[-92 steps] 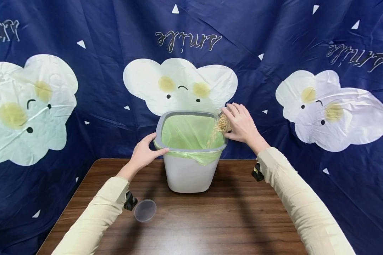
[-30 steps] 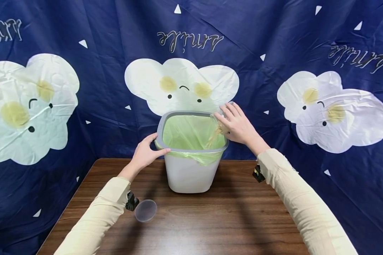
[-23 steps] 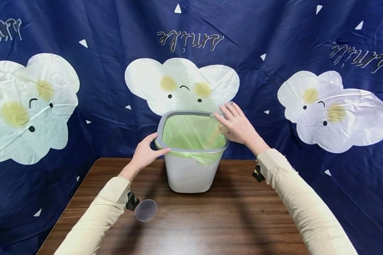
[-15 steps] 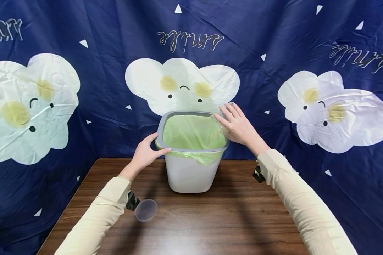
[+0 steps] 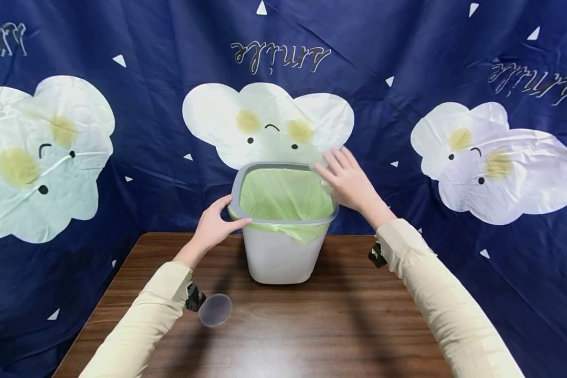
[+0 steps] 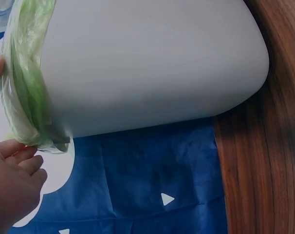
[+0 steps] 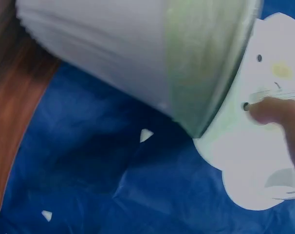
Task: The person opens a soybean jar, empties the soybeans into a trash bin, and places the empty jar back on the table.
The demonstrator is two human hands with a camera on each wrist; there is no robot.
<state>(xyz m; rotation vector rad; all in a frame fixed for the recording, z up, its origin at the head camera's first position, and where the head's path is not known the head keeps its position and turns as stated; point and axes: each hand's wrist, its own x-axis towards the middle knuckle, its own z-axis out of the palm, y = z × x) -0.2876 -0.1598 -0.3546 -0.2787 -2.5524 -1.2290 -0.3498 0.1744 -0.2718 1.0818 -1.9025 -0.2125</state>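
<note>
A light grey trash bin [image 5: 283,257] stands on the table, its darker rim [image 5: 288,219] lined with a green plastic bag [image 5: 269,194]. My left hand [image 5: 212,228] grips the rim at the left front, thumb on top. In the left wrist view its fingers [image 6: 28,158] curl under the bag's folded edge. Over the right side of the opening, my right hand [image 5: 352,181], blurred, holds a clear plastic jar [image 5: 327,186] tipped mouth-down; the hand hides most of the jar. The right wrist view shows only my thumb [image 7: 271,111] close to the rim.
A clear round lid [image 5: 216,310] lies on the brown wooden table [image 5: 283,336], near my left wrist. A dark blue curtain [image 5: 160,194] with white clouds hangs right behind the bin and along both sides.
Small pale-yellow beans were pouring from the jar into the bin; the stream thinned and stopped. My right hand tipped the jar further over and now blurs with motion. My left hand stayed put.
</note>
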